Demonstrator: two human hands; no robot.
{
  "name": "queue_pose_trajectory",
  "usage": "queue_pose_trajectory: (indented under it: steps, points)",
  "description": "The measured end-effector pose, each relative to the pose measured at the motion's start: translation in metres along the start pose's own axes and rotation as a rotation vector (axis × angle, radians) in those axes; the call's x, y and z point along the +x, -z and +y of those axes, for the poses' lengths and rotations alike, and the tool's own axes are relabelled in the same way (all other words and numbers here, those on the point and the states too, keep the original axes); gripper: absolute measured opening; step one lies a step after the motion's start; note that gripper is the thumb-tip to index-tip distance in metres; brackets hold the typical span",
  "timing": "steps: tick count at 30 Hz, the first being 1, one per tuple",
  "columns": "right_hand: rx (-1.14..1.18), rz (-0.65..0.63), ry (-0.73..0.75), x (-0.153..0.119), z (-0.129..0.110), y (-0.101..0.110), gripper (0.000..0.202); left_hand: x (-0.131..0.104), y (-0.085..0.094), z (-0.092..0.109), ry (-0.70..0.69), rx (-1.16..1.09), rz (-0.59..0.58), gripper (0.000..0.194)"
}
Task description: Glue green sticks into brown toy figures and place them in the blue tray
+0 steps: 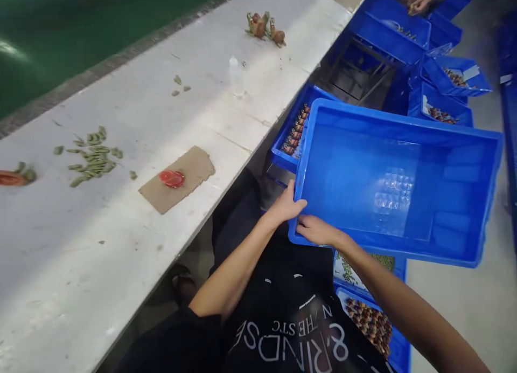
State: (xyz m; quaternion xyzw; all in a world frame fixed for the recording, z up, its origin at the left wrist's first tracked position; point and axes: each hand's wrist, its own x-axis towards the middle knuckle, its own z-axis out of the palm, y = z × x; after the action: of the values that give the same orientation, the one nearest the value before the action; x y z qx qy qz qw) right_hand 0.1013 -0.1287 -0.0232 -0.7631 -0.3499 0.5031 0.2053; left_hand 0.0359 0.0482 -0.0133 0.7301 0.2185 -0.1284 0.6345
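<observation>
A large blue plastic crate (pixel 355 190) is tilted in front of me, its inside facing me with only a shiny patch on the bottom. My left hand (pixel 286 205) grips the crate's left rim, thumb over the edge and fingers outside. Just below it, my right hand (pixel 319 230) is closed at the near left corner, its fingertips partly hidden against the rim. On the white table to the left lies a piece of brown cardboard (pixel 194 171) with a red, glossy oval lump (pixel 172 179) on it.
Small green pieces (pixel 95 160) lie heaped on the table, with small snail figurines (pixel 258 25) farther back. Behind the held crate, another crate (pixel 299 125) contains rows of figurines. A crate of brown pieces (pixel 369 324) sits low beside me. Another person's hand (pixel 422 5) works at the far right.
</observation>
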Motion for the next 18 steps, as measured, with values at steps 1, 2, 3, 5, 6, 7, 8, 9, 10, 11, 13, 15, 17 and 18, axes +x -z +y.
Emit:
queue_pose_trajectory:
  steps: [1, 2, 3, 5, 6, 7, 8, 9, 10, 11, 13, 15, 17, 18]
  points:
    - [-0.007, -0.01, 0.013, -0.001, 0.002, 0.002, 0.026, 0.0, 0.0, 0.002, -0.002, 0.008, -0.005, 0.054]
    - [-0.009, -0.017, 0.025, -0.002, 0.003, 0.003, 0.025, -0.001, 0.0, 0.003, -0.005, 0.019, -0.008, 0.055]
    - [-0.004, -0.022, 0.036, -0.002, 0.005, 0.005, 0.025, -0.001, 0.0, 0.005, -0.008, 0.031, -0.009, 0.056]
    - [0.024, -0.023, 0.042, 0.0, 0.008, 0.01, 0.022, -0.002, 0.0, 0.009, -0.012, 0.058, -0.011, 0.059]
    - [0.047, -0.021, 0.037, 0.001, 0.009, 0.012, 0.02, -0.002, 0.0, 0.011, -0.013, 0.073, -0.014, 0.06]
    - [0.077, -0.02, 0.03, 0.002, 0.011, 0.014, 0.018, -0.002, 0.001, 0.012, -0.015, 0.086, -0.017, 0.06]
    - [0.114, -0.022, 0.02, 0.003, 0.012, 0.016, 0.015, -0.002, 0.001, 0.014, -0.018, 0.097, -0.021, 0.06]
    - [0.158, -0.029, 0.006, 0.004, 0.014, 0.018, 0.014, -0.002, 0.001, 0.016, -0.021, 0.108, -0.026, 0.06]
    - [0.209, -0.037, -0.012, 0.005, 0.015, 0.021, 0.016, -0.002, 0.002, 0.018, -0.024, 0.118, -0.031, 0.061]
    - [0.265, -0.047, -0.036, 0.006, 0.016, 0.023, 0.021, -0.002, 0.002, 0.02, -0.027, 0.129, -0.038, 0.062]
    - [0.388, -0.062, -0.095, 0.005, 0.018, 0.028, 0.036, -0.004, 0.003, 0.025, -0.032, 0.155, -0.054, 0.066]
    - [0.518, -0.062, -0.151, 0.0, 0.016, 0.033, 0.052, -0.007, 0.003, 0.031, -0.043, 0.189, -0.061, 0.068]
    - [0.64, -0.04, -0.178, -0.011, 0.006, 0.037, 0.065, -0.013, 0.002, 0.037, -0.051, 0.233, -0.046, 0.07]
    - [0.695, -0.023, -0.18, -0.02, -0.001, 0.039, 0.07, -0.017, 0.001, 0.039, -0.049, 0.257, -0.035, 0.071]
